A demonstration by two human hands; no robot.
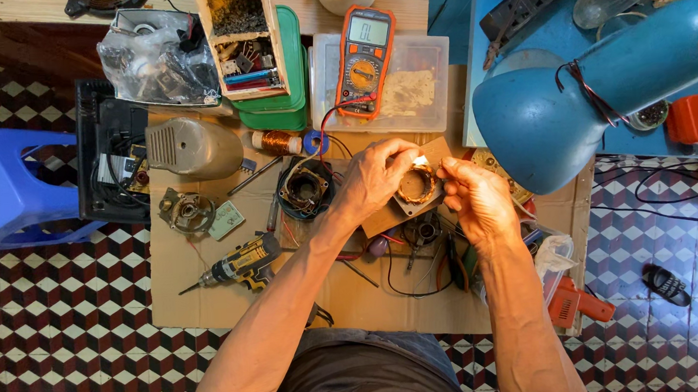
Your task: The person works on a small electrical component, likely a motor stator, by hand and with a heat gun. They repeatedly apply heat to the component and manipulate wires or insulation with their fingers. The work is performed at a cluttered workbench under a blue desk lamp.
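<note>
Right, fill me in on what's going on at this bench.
A person sits over a sheet of cardboard on the tiled floor, both hands raised over it. The left hand and right hand together hold a small motor stator with copper windings, fingertips at its edges. An orange multimeter lies switched on just beyond, its leads trailing toward the hands. A cordless drill, a second wound stator and a blue desk lamp sit around.

both forearms reach forward; left hand (374, 180) and right hand (477, 200) meet, each grip pinched closed.
</note>
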